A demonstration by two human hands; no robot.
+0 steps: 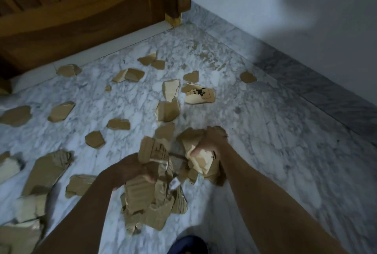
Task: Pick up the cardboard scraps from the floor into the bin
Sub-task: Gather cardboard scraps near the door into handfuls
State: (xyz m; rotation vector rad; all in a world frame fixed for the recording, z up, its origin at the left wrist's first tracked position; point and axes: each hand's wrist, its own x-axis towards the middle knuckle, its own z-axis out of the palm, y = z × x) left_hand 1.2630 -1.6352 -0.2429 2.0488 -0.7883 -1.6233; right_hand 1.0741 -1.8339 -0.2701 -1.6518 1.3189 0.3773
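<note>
Both forearms reach down over a marble floor (265, 151), the left hand (132, 170) closed on a bundle of cardboard scraps (155, 198) and the right hand (214, 141) clenched around another wad (201, 161). Dozens of loose pieces (61, 111) lie scattered toward the wooden door (81, 18); no bin is in view. Keeping both grips tight and the bundles pressed together should stop fragments dropping en route.

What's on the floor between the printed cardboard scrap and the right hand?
Head view: mostly bare marble floor between the printed scrap and the right hand.
</note>
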